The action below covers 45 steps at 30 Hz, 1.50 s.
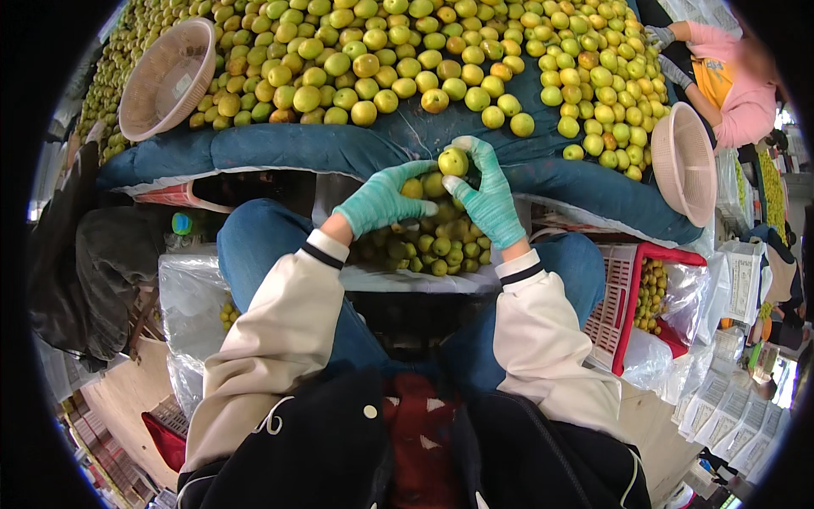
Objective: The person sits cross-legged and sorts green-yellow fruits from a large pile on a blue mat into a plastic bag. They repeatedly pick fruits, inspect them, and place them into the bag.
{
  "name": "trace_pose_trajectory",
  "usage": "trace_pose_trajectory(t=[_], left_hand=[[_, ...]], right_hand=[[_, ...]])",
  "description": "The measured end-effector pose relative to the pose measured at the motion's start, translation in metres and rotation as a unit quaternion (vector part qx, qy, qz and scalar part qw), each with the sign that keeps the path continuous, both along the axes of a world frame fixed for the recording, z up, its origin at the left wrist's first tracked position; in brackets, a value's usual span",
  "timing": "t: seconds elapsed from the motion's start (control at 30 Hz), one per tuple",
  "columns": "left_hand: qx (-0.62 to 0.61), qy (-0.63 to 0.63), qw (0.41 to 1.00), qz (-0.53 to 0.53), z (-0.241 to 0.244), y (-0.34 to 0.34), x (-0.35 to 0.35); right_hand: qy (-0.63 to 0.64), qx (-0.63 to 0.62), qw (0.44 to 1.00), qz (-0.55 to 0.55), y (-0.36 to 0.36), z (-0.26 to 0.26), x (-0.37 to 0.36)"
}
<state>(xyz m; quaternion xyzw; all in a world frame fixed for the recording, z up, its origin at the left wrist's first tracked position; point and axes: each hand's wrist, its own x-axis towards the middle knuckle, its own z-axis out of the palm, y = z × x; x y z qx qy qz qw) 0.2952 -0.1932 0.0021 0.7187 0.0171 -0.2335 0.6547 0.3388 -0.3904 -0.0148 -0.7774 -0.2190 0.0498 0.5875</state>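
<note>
My right hand (pixel 486 194), in a teal knit glove, pinches a yellow-green jujube-like fruit (pixel 453 162) between thumb and fingertips. My left hand (pixel 388 197), gloved alike, curls around a couple more fruits (pixel 420 186), thumb below and fingers above; its palm side is partly hidden. Beneath both hands, between my knees, a container with a pale liner (pixel 413 282) holds many of the same fruits (pixel 440 247), some blurred. Just beyond my fingertips runs the padded blue cloth edge (pixel 286 145) of a sorting table heaped with loose fruits (pixel 337 63).
Pinkish plastic baskets stand at the table's left (pixel 168 79) and right (pixel 683 164). Beside my right knee is a red-rimmed crate (pixel 613 305) with fruit and clear plastic. A plastic-covered container (pixel 191 299) sits left. A co-worker in pink (pixel 744 108) reaches in at upper right.
</note>
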Motion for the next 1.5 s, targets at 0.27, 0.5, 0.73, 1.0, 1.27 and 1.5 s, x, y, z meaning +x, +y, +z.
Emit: trace_pose_trajectory(t=[0.27,0.5,0.73,1.0,1.27,1.5], left_hand=[[-0.004,0.029,0.993,0.111,0.010,0.004,-0.044],[-0.091,0.050,0.990,0.092,-0.001,0.020,-0.076],[-0.212,0.088,0.972,0.045,0.043,-0.072,-0.077],[-0.210,0.184,0.949,-0.147,0.063,-0.102,-0.094],[-0.244,0.180,0.952,0.032,0.023,-0.047,-0.099],[-0.189,0.075,0.961,0.188,0.029,0.002,-0.076]], right_hand=[[0.116,0.212,0.970,-0.021,-0.023,0.040,-0.031],[0.114,0.546,0.721,-0.411,-0.234,0.044,-0.050],[0.129,0.206,0.951,-0.190,-0.180,0.075,-0.105],[-0.059,-0.099,0.982,-0.148,-0.118,0.062,-0.132],[0.170,-0.109,0.844,-0.497,-0.361,-0.138,-0.126],[-0.009,-0.040,0.892,-0.450,-0.307,-0.049,-0.045]])
